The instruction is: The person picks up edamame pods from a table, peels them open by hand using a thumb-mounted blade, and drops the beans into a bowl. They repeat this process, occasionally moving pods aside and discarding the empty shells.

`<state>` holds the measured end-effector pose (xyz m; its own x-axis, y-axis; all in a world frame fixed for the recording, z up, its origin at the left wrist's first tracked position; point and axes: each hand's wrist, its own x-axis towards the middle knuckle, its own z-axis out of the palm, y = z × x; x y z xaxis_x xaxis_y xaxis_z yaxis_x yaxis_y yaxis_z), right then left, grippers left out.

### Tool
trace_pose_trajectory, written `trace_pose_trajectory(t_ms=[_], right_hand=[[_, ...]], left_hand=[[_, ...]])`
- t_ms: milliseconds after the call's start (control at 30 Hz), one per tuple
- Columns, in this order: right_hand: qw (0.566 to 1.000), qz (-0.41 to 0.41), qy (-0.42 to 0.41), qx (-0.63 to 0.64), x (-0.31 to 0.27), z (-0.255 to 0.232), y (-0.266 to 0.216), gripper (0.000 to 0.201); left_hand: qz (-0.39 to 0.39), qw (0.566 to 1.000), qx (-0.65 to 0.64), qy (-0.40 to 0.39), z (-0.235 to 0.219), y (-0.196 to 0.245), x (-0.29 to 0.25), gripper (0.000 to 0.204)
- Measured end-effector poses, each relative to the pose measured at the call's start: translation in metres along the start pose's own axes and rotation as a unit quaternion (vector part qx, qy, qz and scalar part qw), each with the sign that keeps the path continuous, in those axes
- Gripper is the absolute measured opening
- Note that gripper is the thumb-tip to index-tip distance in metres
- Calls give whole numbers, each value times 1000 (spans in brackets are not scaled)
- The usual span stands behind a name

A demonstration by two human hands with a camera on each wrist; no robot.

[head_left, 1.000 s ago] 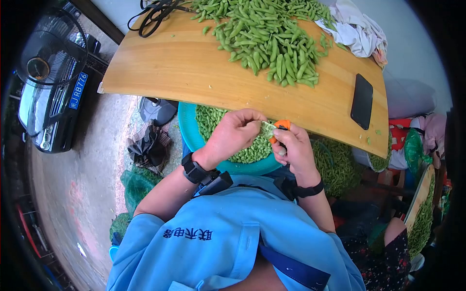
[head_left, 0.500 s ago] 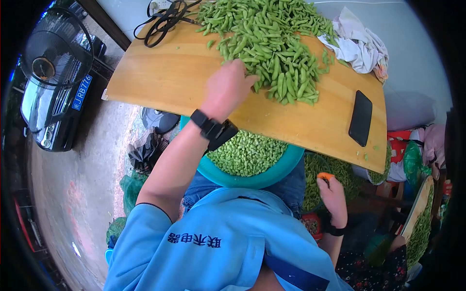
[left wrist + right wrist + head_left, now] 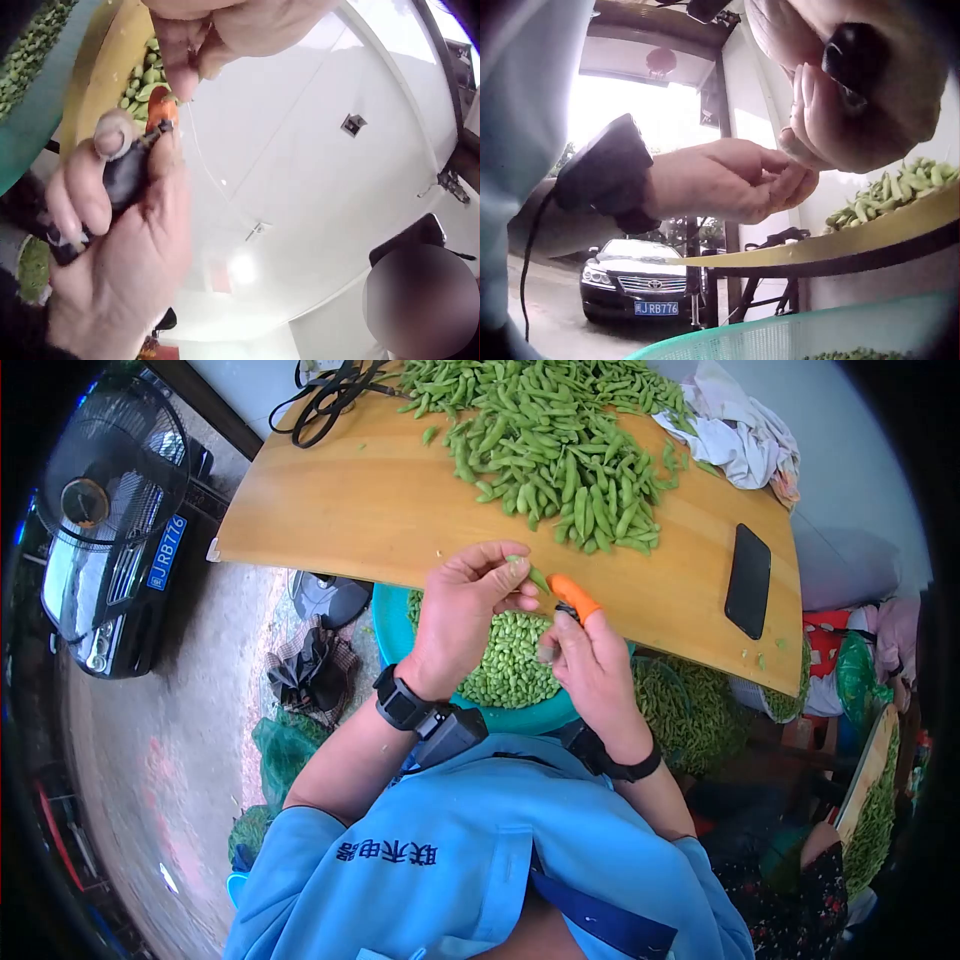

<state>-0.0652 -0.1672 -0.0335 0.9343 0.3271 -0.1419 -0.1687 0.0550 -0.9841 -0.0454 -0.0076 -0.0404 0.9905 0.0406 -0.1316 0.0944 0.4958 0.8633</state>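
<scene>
Head view: the left hand [image 3: 462,615] pinches a slim green pod [image 3: 538,578] between thumb and fingertips near the middle of the frame, over the near edge of the table [image 3: 330,510]; the pod points toward about four o'clock. Its free end lies at or just beside the orange cover [image 3: 575,596] on the right hand's [image 3: 592,665] index finger; whether they touch I cannot tell. The right hand's fingers are curled round a dark tool [image 3: 124,176], clearest from the left wrist. The pod should prove very light, with a bendy, slightly springy skin that may be slick if damp; it would likely dent or split under a hard squeeze, with the beans inside slipping out easily. A light pinch close to one end seems best, leaving the rest free. The pod pile [image 3: 560,460] sits at one o'clock from the hands, and the basin [image 3: 525,722] of shelled beans [image 3: 510,665] at six. Compared with half a second ago, when the left hand was at the pile's near edge and the right hand hung well apart toward four o'clock, the two hands now meet, and the left one is farther from the pile.
</scene>
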Motion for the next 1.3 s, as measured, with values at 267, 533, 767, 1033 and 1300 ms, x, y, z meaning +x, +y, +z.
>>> trace_pose_trajectory(t_ms=[267, 533, 767, 1033, 1300], right_hand=[[1000, 1, -7, 26, -4, 8, 9, 32], [1000, -3, -1, 7, -4, 12, 12, 24], [977, 143, -73, 141, -3, -2, 5, 17], [977, 150, -29, 152, 1, -1, 13, 14], [956, -119, 40, -266, -2, -1, 17, 14]], left_hand=[[22, 999, 41, 9, 3, -11, -14, 14], [53, 993, 97, 46, 10, -12, -24, 13], [45, 994, 88, -42, -4, -7, -23, 10], [-10, 993, 119, -26, 3, -4, -10, 20], [-113, 963, 219, -109, 6, -9, -18, 21]])
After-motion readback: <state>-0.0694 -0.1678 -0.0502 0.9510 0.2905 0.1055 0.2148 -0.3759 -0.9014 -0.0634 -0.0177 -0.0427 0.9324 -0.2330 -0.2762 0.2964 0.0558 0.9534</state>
